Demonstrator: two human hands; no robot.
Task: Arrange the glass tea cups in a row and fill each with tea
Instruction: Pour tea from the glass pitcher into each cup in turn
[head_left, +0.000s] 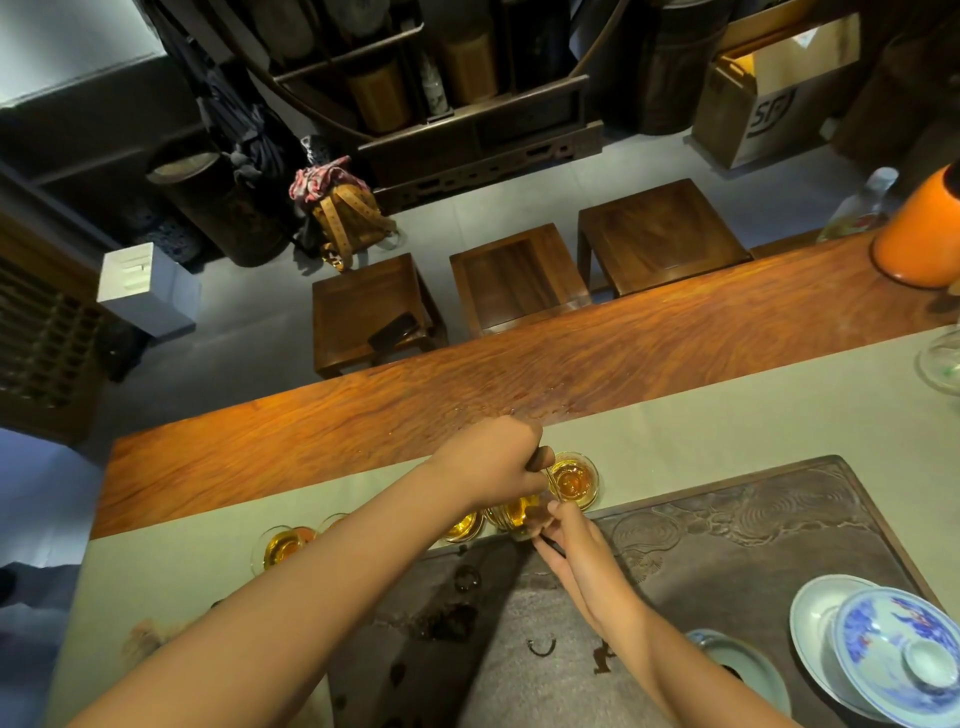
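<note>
Several glass tea cups holding amber tea stand in a row on the grey-green runner (727, 426), along the far edge of the dark tea tray (753, 519). The rightmost cup (572, 479) is full; others sit at the middle (511, 513), left of it (462, 526) and far left (283, 545). One more cup (332, 519) is half hidden by my left forearm. My left hand (488, 462) is closed around a dark handle (540, 457), with a thin glass edge below it, beside the rightmost cup. My right hand (569, 543) pinches a thin dark tool (551, 545) at the middle cup.
A blue-and-white lidded bowl (898, 654) on a white saucer (810, 623) and a celadon dish (748, 670) sit at the tray's right end. An orange lamp base (919, 244) and a glass vessel (940, 364) stand at the far right. Three wooden stools (514, 280) line the table's far side.
</note>
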